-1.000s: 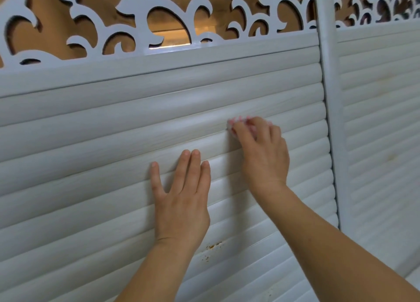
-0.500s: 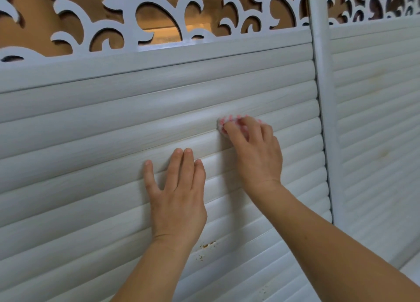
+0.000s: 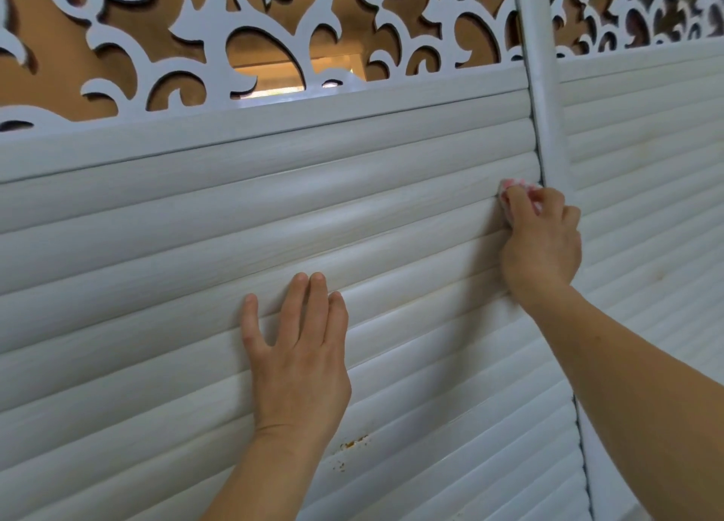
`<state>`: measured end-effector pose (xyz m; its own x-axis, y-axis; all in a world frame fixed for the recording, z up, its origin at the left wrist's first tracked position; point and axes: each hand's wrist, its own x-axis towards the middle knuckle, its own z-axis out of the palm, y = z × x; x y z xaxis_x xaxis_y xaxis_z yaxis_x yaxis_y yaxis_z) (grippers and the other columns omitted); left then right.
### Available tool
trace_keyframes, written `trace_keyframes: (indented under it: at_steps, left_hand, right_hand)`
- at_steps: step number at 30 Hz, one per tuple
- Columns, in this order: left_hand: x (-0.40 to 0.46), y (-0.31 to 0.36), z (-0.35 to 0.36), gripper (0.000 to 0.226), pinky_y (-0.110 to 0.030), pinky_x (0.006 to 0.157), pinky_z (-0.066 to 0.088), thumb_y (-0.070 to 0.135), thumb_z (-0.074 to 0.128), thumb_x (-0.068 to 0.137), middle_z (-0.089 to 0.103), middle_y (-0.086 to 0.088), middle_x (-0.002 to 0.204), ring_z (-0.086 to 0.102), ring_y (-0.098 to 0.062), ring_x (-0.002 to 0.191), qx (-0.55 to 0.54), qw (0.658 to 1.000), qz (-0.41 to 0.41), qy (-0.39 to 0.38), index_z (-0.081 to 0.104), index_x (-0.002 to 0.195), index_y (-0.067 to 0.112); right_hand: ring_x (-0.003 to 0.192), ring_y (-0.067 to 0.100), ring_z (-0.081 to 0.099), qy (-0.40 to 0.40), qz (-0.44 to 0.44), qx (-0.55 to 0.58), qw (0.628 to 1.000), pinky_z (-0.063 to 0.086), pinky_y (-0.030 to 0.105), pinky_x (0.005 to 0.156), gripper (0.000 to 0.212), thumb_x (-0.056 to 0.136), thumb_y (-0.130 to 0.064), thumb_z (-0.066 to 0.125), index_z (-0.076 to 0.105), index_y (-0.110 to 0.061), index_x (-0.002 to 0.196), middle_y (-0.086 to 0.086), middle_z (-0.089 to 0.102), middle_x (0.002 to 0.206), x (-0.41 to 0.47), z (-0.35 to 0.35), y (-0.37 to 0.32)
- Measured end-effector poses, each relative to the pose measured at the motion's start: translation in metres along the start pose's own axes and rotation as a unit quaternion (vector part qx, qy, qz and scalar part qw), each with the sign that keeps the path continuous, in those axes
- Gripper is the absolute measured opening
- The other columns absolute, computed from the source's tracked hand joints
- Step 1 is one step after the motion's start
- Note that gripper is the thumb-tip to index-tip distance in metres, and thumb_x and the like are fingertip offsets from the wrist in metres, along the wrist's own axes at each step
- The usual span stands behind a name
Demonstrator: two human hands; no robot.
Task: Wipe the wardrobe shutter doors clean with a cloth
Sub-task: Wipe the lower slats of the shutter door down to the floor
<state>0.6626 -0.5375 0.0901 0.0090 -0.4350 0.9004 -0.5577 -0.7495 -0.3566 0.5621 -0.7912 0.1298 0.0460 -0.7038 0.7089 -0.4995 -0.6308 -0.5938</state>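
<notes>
**Wiping the slats, now at the end of the row**

Right hand (image 3: 542,242) has its fingers curled round a small pink cloth (image 3: 513,186), pressing it on the shutter door (image 3: 156,246) right beside the post (image 3: 548,129). Left hand (image 3: 299,348) lies flat, fingers straight, lower down to its left, probably steadying the door. A second ago the cloth was mid-slat; it's slid right. Orange specks (image 3: 352,442) below the left wrist remain unwiped.

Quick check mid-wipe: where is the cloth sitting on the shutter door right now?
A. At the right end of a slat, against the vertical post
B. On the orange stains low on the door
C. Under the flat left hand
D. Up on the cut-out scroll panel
A: the right hand holds the pink cloth at the slat's right end, beside the vertical post.
</notes>
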Motion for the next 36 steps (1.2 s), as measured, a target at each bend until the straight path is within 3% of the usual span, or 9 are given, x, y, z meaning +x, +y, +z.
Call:
trace_keyframes:
  at_steps: [7, 9, 12, 16, 24, 31, 36]
  left_hand:
    - [0.002, 0.007, -0.004, 0.046, -0.063, 0.103, 0.016, 0.003, 0.042, 0.068, 0.055, -0.015, 0.127, 0.039, -0.03, 0.126, -0.007, 1.0, -0.022, -0.009, 0.06, 0.11, 0.005]
    - [0.003, 0.009, -0.004, 0.046, -0.063, 0.103, 0.016, 0.002, 0.046, 0.066, 0.055, -0.015, 0.127, 0.039, -0.03, 0.126, -0.01, 0.999, -0.028, -0.013, 0.06, 0.109, 0.005]
    - [0.002, 0.01, -0.004, 0.045, -0.063, 0.102, 0.016, 0.0, 0.047, 0.065, 0.055, -0.015, 0.126, 0.039, -0.03, 0.126, -0.009, 0.999, -0.032, -0.009, 0.06, 0.108, 0.005]
    - [-0.001, 0.007, 0.001, 0.046, -0.065, 0.102, 0.015, 0.0, 0.04, 0.069, 0.053, -0.016, 0.128, 0.038, -0.031, 0.127, -0.003, 1.0, -0.026, 0.0, 0.057, 0.112, 0.004]
    - [-0.005, 0.01, 0.011, 0.047, -0.063, 0.105, 0.011, 0.0, 0.041, 0.07, 0.044, -0.014, 0.133, 0.035, -0.031, 0.13, -0.001, 0.999, -0.029, 0.026, 0.049, 0.116, 0.005]
    - [-0.005, 0.01, 0.013, 0.046, -0.063, 0.104, 0.012, -0.001, 0.041, 0.072, 0.044, -0.014, 0.133, 0.036, -0.031, 0.13, -0.002, 0.999, -0.027, 0.046, 0.051, 0.116, 0.005]
    - [-0.005, 0.01, 0.011, 0.045, -0.063, 0.104, 0.012, -0.002, 0.042, 0.072, 0.045, -0.014, 0.133, 0.035, -0.031, 0.13, -0.005, 0.999, -0.029, 0.044, 0.05, 0.116, 0.005]
  right_hand:
    - [0.117, 0.033, 0.034, -0.015, 0.063, 0.052, 0.997, 0.038, 0.039, 0.09, 0.062, 0.084, 0.007, 0.043, 0.04, -0.025, 0.137, 0.011, 0.03, 0.14, -0.006, 0.002, -0.019]
    - [0.114, 0.033, 0.037, 0.016, 0.012, 0.063, 0.998, 0.038, 0.038, 0.087, 0.062, 0.084, 0.006, 0.042, 0.042, -0.026, 0.137, 0.01, 0.035, 0.139, -0.025, 0.001, -0.031]
    - [0.107, 0.037, 0.046, 0.051, -0.132, 0.087, 0.986, 0.043, 0.04, 0.079, 0.055, 0.082, -0.001, 0.039, 0.052, -0.022, 0.132, 0.013, 0.047, 0.133, -0.059, 0.002, -0.05]
    - [0.102, 0.045, 0.053, 0.056, -0.197, 0.08, 0.976, 0.049, 0.044, 0.068, 0.061, 0.065, 0.01, 0.068, 0.062, -0.017, 0.119, 0.019, 0.055, 0.123, -0.059, 0.009, -0.048]
    - [0.112, 0.039, 0.041, 0.065, -0.071, 0.079, 0.992, 0.042, 0.043, 0.082, 0.06, 0.082, 0.01, 0.046, 0.051, -0.021, 0.134, 0.012, 0.045, 0.139, -0.025, 0.019, -0.013]
    - [0.117, 0.035, 0.033, -0.001, 0.03, 0.034, 0.999, 0.037, 0.041, 0.091, 0.065, 0.085, 0.007, 0.04, 0.036, -0.024, 0.142, 0.013, 0.032, 0.141, 0.016, 0.011, 0.02]
    - [0.119, 0.034, 0.034, 0.001, 0.098, 0.114, 0.989, 0.036, 0.036, 0.091, 0.061, 0.084, 0.01, 0.038, 0.042, -0.017, 0.137, 0.014, 0.035, 0.137, 0.004, 0.015, 0.016]
